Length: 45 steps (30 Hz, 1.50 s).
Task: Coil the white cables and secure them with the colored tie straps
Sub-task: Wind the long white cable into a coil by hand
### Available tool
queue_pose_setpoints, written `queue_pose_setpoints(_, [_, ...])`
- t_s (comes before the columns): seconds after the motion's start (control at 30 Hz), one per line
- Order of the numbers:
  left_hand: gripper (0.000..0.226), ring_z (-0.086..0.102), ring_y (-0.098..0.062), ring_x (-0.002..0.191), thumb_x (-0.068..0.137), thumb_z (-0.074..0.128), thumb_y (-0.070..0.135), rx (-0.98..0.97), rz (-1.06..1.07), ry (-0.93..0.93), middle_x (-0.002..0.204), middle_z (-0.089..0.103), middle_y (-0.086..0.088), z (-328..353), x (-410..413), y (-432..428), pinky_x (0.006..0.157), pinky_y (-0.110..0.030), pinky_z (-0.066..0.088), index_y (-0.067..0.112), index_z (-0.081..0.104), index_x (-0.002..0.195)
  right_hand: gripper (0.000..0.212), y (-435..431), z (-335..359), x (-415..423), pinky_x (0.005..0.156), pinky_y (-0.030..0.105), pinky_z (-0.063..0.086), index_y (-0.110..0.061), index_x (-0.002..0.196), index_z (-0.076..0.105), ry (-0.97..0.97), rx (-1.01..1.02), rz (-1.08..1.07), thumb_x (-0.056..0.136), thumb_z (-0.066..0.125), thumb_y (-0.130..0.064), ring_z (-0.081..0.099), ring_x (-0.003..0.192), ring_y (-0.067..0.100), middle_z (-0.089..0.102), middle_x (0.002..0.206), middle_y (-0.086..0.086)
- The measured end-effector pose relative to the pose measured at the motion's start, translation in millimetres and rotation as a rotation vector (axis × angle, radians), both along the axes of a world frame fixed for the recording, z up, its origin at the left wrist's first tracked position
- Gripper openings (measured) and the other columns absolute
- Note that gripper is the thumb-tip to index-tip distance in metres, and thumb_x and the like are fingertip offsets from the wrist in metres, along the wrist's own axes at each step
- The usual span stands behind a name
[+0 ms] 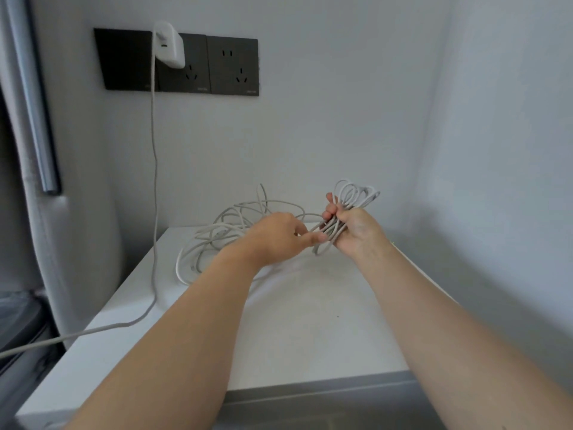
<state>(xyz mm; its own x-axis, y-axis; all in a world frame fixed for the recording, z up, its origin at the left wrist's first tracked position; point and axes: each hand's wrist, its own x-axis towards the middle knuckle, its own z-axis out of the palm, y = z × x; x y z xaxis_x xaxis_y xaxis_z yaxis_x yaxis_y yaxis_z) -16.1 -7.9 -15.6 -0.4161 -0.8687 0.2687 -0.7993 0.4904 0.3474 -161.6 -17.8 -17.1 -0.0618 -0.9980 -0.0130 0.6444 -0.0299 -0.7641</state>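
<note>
Counter [310, 321] carries loose white cables [229, 231], tangled, toward its back. Right hand [356, 231] clenches a part-wound coil [356, 193] above the counter; left hand [276, 234] fingers pinch the coil's lower loops. Judgement: keep loops equal, feed slack in untwisted.

The flat white worktop [310, 305] fills the middle. A loose heap of white cable [223, 234] lies on its far side at 11 o'clock. Above the worktop, at 3 o'clock from the heap, the right hand [356, 234] grips a small coiled bundle of white cable [353, 197]. The left hand [276, 237], just beside at 9 o'clock, pinches the bundle's lower loops. On the wall at 11 o'clock, a boxy white charger [170, 45] sits in the black socket panel [232, 66], and its thin white cord [154, 150] hangs past the worktop's left edge.
</note>
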Motion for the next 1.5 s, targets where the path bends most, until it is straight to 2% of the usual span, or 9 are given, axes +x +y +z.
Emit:
queue_pose_setpoints(0.23, [0.05, 0.05, -0.018, 0.067, 0.072, 0.054, 0.072, -0.06, 0.04, -0.069, 0.063, 0.052, 0.003, -3, -2, -1, 0.059, -0.031, 0.037, 0.024, 0.046, 0.06, 0.027, 0, 1, 3, 0.06, 0.029, 0.041, -0.012, 0.082, 0.05, -0.072, -0.024, 0.035, 0.101, 0.032, -0.006, 0.045, 0.06, 0.014, 0.047, 0.06, 0.0])
queue_pose_setpoints(0.5, [0.052, 0.051, -0.018, 0.073, 0.067, 0.056, 0.075, -0.06, 0.041, -0.099, 0.067, 0.051, 0.008, -5, -4, -1, 0.062, -0.03, 0.036, 0.024, 0.054, 0.078, 0.025, -4, -2, 8, 0.055, 0.03, 0.046, -0.012, 0.079, 0.046, 0.011, -0.06, -0.008, 0.1, 0.035, -0.005, 0.049, 0.059, 0.015, 0.047, 0.063, 0.003])
queue_pose_setpoints(0.67, [0.037, 0.047, -0.02, 0.069, 0.084, 0.054, 0.052, -0.081, 0.031, -0.083, 0.063, 0.045, 0.007, -8, -5, 2, 0.059, -0.029, 0.031, 0.025, 0.04, 0.063, 0.025, -4, -1, 10, 0.063, 0.03, 0.042, -0.012, 0.078, 0.044, -0.001, -0.075, 0.017, 0.099, 0.034, -0.002, 0.043, 0.058, 0.016, 0.043, 0.062, 0.003])
queue_pose_setpoints(0.87, [0.026, 0.052, -0.025, 0.082, 0.097, 0.038, 0.034, -0.1, -0.028, -0.052, 0.088, 0.057, -0.007, -10, -5, 0, 0.067, -0.03, 0.035, 0.013, 0.052, 0.094, 0.028, 3, 3, 11, 0.069, 0.033, 0.045, -0.011, 0.075, 0.041, -0.074, -0.111, 0.05, 0.1, 0.031, -0.003, 0.042, 0.057, 0.016, 0.042, 0.06, 0.002])
queue_pose_setpoints(1.07, [0.029, 0.048, -0.021, 0.077, 0.096, 0.042, 0.038, -0.05, -0.003, -0.073, 0.081, 0.052, -0.001, -9, -3, -5, 0.067, -0.029, 0.034, 0.012, 0.053, 0.097, 0.028, 1, 3, 10, 0.07, 0.035, 0.048, -0.013, 0.074, 0.041, -0.097, -0.085, 0.053, 0.1, 0.033, -0.007, 0.038, 0.052, 0.014, 0.039, 0.056, -0.001])
queue_pose_setpoints(1.23, [0.047, 0.045, -0.018, 0.065, 0.078, 0.06, 0.059, 0.003, 0.033, -0.097, 0.062, 0.045, 0.003, -6, 5, -7, 0.063, -0.031, 0.035, 0.017, 0.043, 0.064, 0.03, 7, 8, 7, 0.055, 0.025, 0.041, -0.015, 0.071, 0.041, -0.14, -0.072, 0.065, 0.1, 0.031, -0.009, 0.035, 0.037, 0.009, 0.037, 0.046, -0.005])
queue_pose_setpoints(1.37, [0.039, 0.046, -0.016, 0.069, 0.072, 0.073, 0.049, -0.034, 0.087, -0.078, 0.063, 0.047, 0.007, -11, 14, -10, 0.061, -0.026, 0.034, 0.019, 0.048, 0.064, 0.017, 12, 9, 2, 0.039, 0.013, 0.036, -0.013, 0.074, 0.046, -0.259, -0.112, 0.212, 0.086, 0.04, -0.002, 0.032, 0.031, 0.005, 0.035, 0.044, -0.006])
queue_pose_setpoints(1.43, [0.033, 0.049, -0.017, 0.074, 0.075, 0.074, 0.038, -0.087, 0.126, -0.038, 0.07, 0.051, 0.004, -13, 18, -13, 0.062, -0.024, 0.032, 0.018, 0.049, 0.067, 0.018, 17, 11, 1, 0.038, 0.015, 0.034, -0.012, 0.074, 0.048, -0.251, -0.211, 0.296, 0.064, 0.058, -0.001, 0.032, 0.031, 0.004, 0.035, 0.044, -0.007])
queue_pose_setpoints(1.5, [0.023, 0.056, -0.021, 0.083, 0.077, 0.073, 0.03, -0.141, 0.178, 0.028, 0.078, 0.054, 0.002, -13, 22, -18, 0.066, -0.023, 0.033, 0.02, 0.053, 0.073, 0.02, 20, 13, -5, 0.036, 0.019, 0.036, -0.009, 0.074, 0.054, -0.317, -0.318, 0.406, 0.058, 0.063, -0.002, 0.034, 0.031, 0.006, 0.036, 0.046, -0.005])
